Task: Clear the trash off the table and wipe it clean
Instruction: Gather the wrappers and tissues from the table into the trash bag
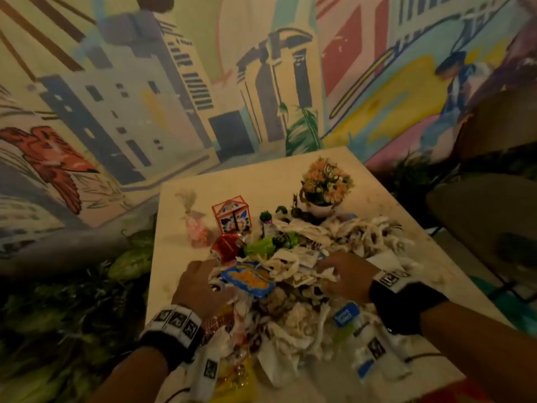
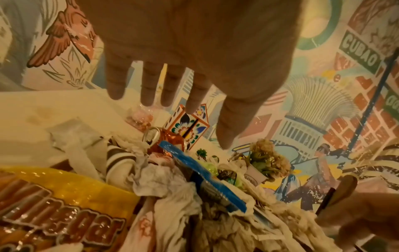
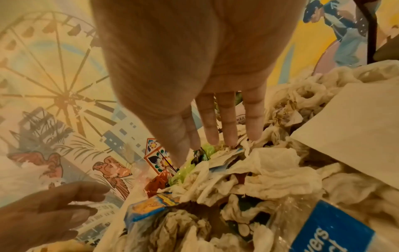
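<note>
A heap of trash covers the near half of the white table (image 1: 180,205): crumpled tissues (image 1: 293,324), a blue-and-orange snack packet (image 1: 247,279), a red can (image 1: 223,248), a green wrapper (image 1: 258,245), a clear bottle with a blue label (image 1: 345,315) and a yellow snack bag (image 2: 64,187). My left hand (image 1: 200,283) is at the heap's left side, and in the left wrist view its fingers (image 2: 168,95) are straight and spread above the pile, holding nothing. My right hand (image 1: 345,277) is at the heap's right side with straight fingertips (image 3: 231,138) touching the tissues (image 3: 270,163).
Behind the heap stand a white pot of orange flowers (image 1: 325,184), a painted box with a red frame (image 1: 229,216), a pink candy bag (image 1: 194,225) and small green figures (image 1: 266,216). A chair (image 1: 479,205) is at the right, plants (image 1: 58,315) on the left, and a mural wall behind.
</note>
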{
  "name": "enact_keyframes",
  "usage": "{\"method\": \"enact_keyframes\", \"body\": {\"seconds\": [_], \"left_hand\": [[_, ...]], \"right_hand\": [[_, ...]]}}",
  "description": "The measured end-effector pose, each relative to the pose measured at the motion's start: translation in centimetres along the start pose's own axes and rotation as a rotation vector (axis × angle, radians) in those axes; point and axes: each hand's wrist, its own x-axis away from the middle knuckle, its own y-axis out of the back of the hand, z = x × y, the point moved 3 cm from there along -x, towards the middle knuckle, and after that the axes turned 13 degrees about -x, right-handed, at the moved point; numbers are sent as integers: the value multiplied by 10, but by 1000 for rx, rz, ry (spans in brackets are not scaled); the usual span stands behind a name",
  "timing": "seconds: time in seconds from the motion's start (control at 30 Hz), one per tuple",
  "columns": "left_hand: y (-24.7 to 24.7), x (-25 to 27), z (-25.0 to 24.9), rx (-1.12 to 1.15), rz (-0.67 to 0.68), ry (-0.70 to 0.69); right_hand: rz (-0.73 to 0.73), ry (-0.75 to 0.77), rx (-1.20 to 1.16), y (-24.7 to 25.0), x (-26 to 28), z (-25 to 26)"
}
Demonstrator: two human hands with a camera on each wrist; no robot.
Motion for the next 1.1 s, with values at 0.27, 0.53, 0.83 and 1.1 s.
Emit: {"method": "enact_keyframes", "body": {"seconds": [0.27, 0.53, 0.83, 1.1], "left_hand": [[-45, -12, -9, -173, 229, 93], [-60, -16, -24, -268, 285, 108], [-65, -27, -30, -253, 208, 11], [-76, -33, -38, -202, 200, -23]], "right_hand": [[121, 48, 199, -16, -15, -9], [154, 140, 267, -41, -43, -5], [-24, 163, 391, -59, -62, 20], [124, 0, 307, -100, -87, 35]]}}
